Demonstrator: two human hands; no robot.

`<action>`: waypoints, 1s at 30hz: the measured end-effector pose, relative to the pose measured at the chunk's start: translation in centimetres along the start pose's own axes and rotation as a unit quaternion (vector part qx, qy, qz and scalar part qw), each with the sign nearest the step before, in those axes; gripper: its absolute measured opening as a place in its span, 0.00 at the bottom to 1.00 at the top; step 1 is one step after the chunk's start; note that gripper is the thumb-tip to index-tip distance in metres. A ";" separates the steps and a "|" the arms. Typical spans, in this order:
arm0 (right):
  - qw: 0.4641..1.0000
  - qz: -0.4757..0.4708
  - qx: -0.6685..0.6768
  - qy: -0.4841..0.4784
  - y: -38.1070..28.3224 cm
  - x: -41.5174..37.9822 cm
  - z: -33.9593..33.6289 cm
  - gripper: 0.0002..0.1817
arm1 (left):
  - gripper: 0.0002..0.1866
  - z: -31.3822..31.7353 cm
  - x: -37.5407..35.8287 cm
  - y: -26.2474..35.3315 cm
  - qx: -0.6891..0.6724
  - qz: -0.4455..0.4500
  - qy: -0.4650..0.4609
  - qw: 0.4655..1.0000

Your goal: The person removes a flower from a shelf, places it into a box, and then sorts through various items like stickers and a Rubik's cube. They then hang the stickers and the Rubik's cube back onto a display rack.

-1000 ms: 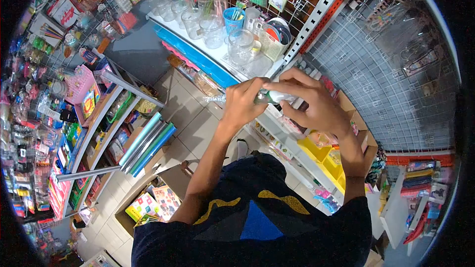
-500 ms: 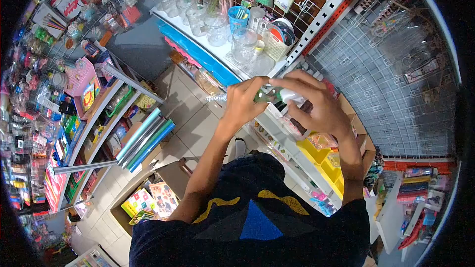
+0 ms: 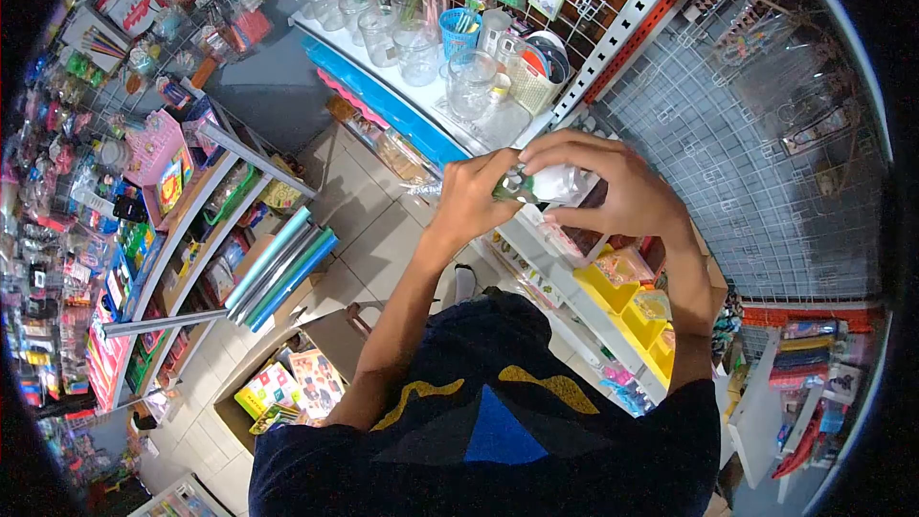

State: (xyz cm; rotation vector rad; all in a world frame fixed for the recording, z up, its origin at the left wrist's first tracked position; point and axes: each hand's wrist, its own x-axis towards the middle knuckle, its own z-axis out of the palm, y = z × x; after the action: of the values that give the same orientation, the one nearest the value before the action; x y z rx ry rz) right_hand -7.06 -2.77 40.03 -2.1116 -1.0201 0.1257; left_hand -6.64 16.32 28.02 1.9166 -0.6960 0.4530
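1. Head view: the left hand (image 3: 471, 199) is gripping the green end of a small green-and-white item (image 3: 557, 184), its fingers closing narrowly around it.
2. The right hand (image 3: 627, 190) is curving over the white end, thumb and fingers standing wide apart; whether its fingertips are touching the item is unclear.
3. The item is sitting between both hands, just past the near edge of the white shelf (image 3: 431, 96).
4. Clear plastic cups (image 3: 419, 57), a blue basket (image 3: 460, 33) and a cream basket (image 3: 534, 86) are standing on that shelf.
5. Yellow bins (image 3: 622, 311) are lying to the right, near the right forearm; rolls (image 3: 282, 271) are leaning at left.
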 end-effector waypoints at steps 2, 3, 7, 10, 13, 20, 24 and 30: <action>1.000 0.006 0.000 0.001 0.1 0.0 0.1 0.23 | 0.22 0.0 -0.1 0.0 -0.011 0.005 -0.003 1.000; 1.000 0.013 -0.002 0.002 -0.1 0.0 0.0 0.22 | 0.22 0.0 -0.1 0.1 -0.017 0.008 -0.005 1.000; 1.000 0.003 0.002 0.030 -0.3 0.3 0.5 0.21 | 0.22 0.0 -0.3 0.0 -0.025 0.002 -0.004 1.000; 0.999 -0.031 -0.018 0.022 0.5 0.3 0.5 0.21 | 0.21 0.0 -0.4 0.3 -0.050 -0.016 -0.004 0.999; 1.000 -0.006 0.002 0.013 0.5 0.1 0.4 0.20 | 0.20 0.0 -0.4 0.4 -0.064 -0.021 0.004 0.998; 0.999 0.027 0.012 0.025 -0.1 -0.3 0.7 0.20 | 0.22 0.3 -0.7 0.0 -0.034 -0.018 -0.004 0.999; 0.999 0.007 0.030 0.033 0.4 -0.4 1.0 0.21 | 0.22 0.3 -0.8 0.1 -0.031 -0.018 0.007 0.999; 0.999 -0.016 -0.009 0.052 0.4 -0.6 1.1 0.21 | 0.20 0.5 -0.7 0.6 -0.055 -0.026 0.051 0.997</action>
State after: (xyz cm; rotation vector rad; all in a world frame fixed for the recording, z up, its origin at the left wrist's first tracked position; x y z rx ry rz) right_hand -7.64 -2.73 38.85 -2.0947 -0.9964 -0.0081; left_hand -7.53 15.89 27.86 1.7898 -0.5915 0.4678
